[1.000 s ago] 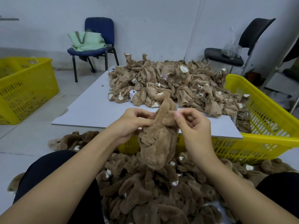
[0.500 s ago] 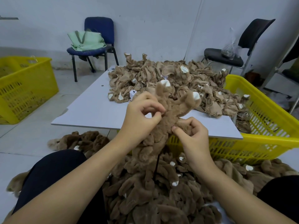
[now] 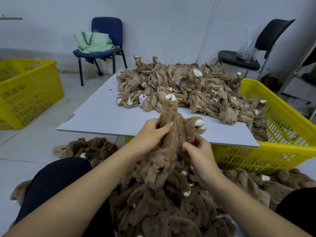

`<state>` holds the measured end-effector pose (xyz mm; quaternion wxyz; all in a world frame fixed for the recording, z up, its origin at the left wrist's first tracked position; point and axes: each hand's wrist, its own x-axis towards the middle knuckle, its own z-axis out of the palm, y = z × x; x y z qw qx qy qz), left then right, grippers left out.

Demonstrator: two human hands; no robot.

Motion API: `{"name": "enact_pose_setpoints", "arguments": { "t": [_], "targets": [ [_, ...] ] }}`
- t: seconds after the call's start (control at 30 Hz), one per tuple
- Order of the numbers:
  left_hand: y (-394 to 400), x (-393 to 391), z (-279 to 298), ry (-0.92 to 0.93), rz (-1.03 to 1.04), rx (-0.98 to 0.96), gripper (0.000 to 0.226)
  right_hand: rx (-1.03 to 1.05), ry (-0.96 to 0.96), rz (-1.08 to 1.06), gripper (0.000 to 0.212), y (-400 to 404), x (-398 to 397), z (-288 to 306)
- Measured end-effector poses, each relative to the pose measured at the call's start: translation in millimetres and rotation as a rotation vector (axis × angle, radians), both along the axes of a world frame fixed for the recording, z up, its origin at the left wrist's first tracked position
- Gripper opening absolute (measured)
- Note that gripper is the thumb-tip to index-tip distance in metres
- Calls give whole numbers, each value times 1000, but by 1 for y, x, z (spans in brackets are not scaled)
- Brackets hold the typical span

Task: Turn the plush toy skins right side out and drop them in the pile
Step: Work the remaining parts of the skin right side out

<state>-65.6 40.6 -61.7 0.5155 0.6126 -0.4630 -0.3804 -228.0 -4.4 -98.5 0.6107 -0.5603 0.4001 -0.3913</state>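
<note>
While both hands work at the near edge of the white board (image 3: 102, 115), we note one fur-side-out plush skin (image 3: 172, 134) held up between them. The left hand (image 3: 150, 132) grips the skin's left flank, fingers curled into the pile fabric and the thumb laid across the front. The right hand (image 3: 198, 149) pinches a fold lower on the right side, fingers bent tight on the fur. Two limbs with cream-white tips project from the skin: one points up and far, the other sticks out to the right, just above the right hand. The skin's lower part hangs down and touches the pile of turned skins (image 3: 171, 207), dark brown and furry, which lies near us between the knees and spreads left and right on the floor.

On the far right part of the board we see a heap of unturned skins (image 3: 184, 89), pale tan with the backing outward. A yellow crate (image 3: 280, 134) stands under the board's right side; a second yellow crate (image 3: 29, 93) sits far left. A green bag (image 3: 94, 41) rests on a blue chair (image 3: 106, 40); it carries small print beginning with "D", the rest too small to read. A black chair (image 3: 256, 48) at far right holds a clear plastic bag (image 3: 246, 50).
</note>
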Motion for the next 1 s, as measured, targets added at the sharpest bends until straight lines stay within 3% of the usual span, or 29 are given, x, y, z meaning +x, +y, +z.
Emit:
{"name": "enact_pose_setpoints", "arguments": {
  "t": [0.03, 0.1, 0.2, 0.3, 0.43, 0.5, 0.6, 0.77, 0.83, 0.9, 1.0],
  "targets": [
    [-1, -3, 1, -30, 38, -46, 18, 28, -34, 32, 9, -1, 0, 4],
    [-3, -6, 3, -118, 83, -130, 15, 85, -118, 95, 20, -4, 0, 12],
    [-1, -16, 10, -171, 108, -289, 12, -3, -195, 146, 32, -7, 0, 23],
    [-1, -27, 23, -200, 129, -421, 14, -127, -258, 53, 13, -3, 4, 33],
    [-5, -35, 36, -441, 89, -536, 13, 20, -330, -122, 15, -6, 9, 37],
    [-8, -36, 37, -482, 11, -476, 11, 127, -324, -181, 19, -7, 9, 31],
    [-11, -33, 25, -571, -38, -263, 35, 266, -236, -171, 26, -3, 10, 16],
    [-4, -20, 8, -495, 48, 65, 41, 367, -184, -116, 24, -4, 13, 10],
    [-1, -18, 5, -550, 130, 74, 42, 278, -120, -143, 23, -7, 10, 13],
    [1, -19, 5, -612, 173, 30, 41, 54, 43, -215, 48, -9, 5, 15],
    [2, -21, 11, -715, 128, -3, 40, -623, 300, -374, 84, -12, -7, 29]
  ]
}}
